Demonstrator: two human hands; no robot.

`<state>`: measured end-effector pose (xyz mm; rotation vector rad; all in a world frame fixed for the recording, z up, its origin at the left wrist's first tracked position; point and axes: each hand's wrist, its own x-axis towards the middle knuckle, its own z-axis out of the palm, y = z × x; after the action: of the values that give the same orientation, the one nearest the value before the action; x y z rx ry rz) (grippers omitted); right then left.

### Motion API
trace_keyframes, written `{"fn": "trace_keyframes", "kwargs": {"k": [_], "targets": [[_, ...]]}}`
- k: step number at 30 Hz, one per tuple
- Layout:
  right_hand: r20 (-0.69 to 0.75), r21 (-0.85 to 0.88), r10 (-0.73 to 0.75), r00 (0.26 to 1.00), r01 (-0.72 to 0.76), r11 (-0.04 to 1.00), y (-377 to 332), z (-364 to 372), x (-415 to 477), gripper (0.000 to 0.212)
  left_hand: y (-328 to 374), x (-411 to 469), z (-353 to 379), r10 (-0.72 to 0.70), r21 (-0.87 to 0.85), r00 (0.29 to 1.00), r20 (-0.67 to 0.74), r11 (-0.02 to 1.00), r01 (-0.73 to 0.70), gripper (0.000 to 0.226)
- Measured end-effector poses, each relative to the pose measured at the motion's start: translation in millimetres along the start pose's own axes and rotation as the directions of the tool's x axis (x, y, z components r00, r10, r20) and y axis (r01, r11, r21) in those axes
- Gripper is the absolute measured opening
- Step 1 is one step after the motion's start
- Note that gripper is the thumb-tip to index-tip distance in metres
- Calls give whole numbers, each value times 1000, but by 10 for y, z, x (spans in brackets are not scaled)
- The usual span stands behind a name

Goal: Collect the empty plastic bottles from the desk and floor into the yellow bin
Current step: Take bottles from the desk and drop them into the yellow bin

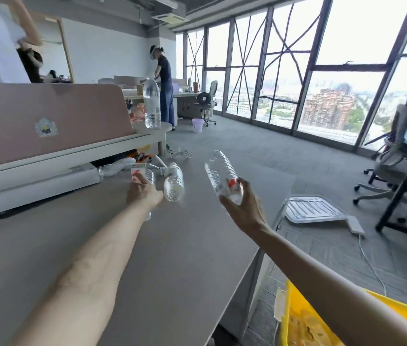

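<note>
My right hand (241,203) grips a clear plastic bottle (221,171) with a red-and-white label and holds it tilted above the grey desk (185,245). My left hand (142,192) reaches over the desk and its fingers are round a second labelled bottle (145,174) lying there. A third clear bottle (173,182) lies on the desk just right of my left hand. A tall clear bottle (151,103) stands upright on the far desk end. The yellow bin (397,310) sits on the floor at the lower right, partly hidden by my right arm.
A pink divider panel (47,121) runs along the desk's left side. A clear tray (312,208) and a power strip (356,224) with cable lie on the carpet. An office chair (397,156) stands right. One person works at a far desk, another stands at the upper left.
</note>
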<state>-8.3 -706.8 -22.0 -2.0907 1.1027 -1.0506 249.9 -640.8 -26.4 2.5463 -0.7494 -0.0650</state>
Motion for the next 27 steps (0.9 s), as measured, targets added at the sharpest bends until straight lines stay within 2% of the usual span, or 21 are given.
{"fn": "trace_keyframes", "kwargs": {"k": [5,10,16,22,25,27], "targets": [[-21,33,2,1000,-2,999,-7,-187,-82,65,-76,-207,-171,-19,-113,997,-80,994,10,88],[-19,86,32,999,-31,996,-71,-288,-279,65,68,-688,-376,-12,-432,994,-111,901,-37,77],[-50,151,120,992,-112,982,17,-539,-599,65,551,-1549,-296,215,-616,972,-95,754,-227,72],[-144,196,194,970,-164,967,442,-1146,-950,60,1180,-2265,114,408,-720,913,18,639,-271,65],[-203,217,303,931,-259,941,816,-1515,-1199,57,1459,-2614,432,456,-770,880,135,607,-196,64],[-244,247,409,879,-352,903,1076,-1707,-1394,56,1587,-2831,688,481,-787,845,235,604,-125,68]]}}
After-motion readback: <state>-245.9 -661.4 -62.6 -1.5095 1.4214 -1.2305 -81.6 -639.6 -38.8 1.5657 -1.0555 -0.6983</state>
